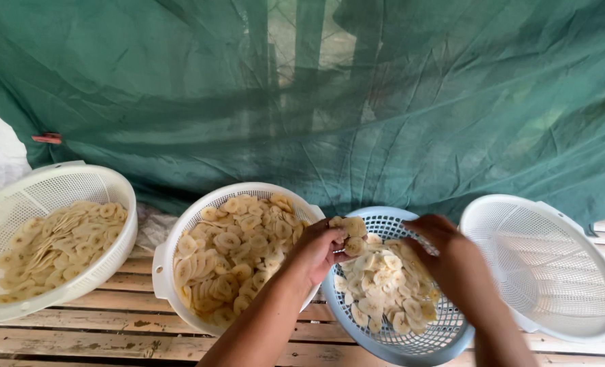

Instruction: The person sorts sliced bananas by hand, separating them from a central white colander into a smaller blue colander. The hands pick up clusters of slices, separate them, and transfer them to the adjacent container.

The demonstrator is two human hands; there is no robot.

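Note:
My left hand (pixel 319 248) is closed around a small stack of pale banana slices (pixel 350 228), held above the rim between two baskets. My right hand (pixel 448 255) reaches down into the blue perforated basket (pixel 418 343), fingers bent over the loose slices (pixel 380 282) heaped inside; whether it holds any is hidden. Left of the blue one, the white middle basket (pixel 163 261) is nearly full of slices.
A white basket (pixel 122 197) at the far left holds a layer of slices. An empty white basket (pixel 547 265) stands at the right. All rest on a slatted wooden platform (pixel 112 340). Green netting (pixel 302 102) hangs behind.

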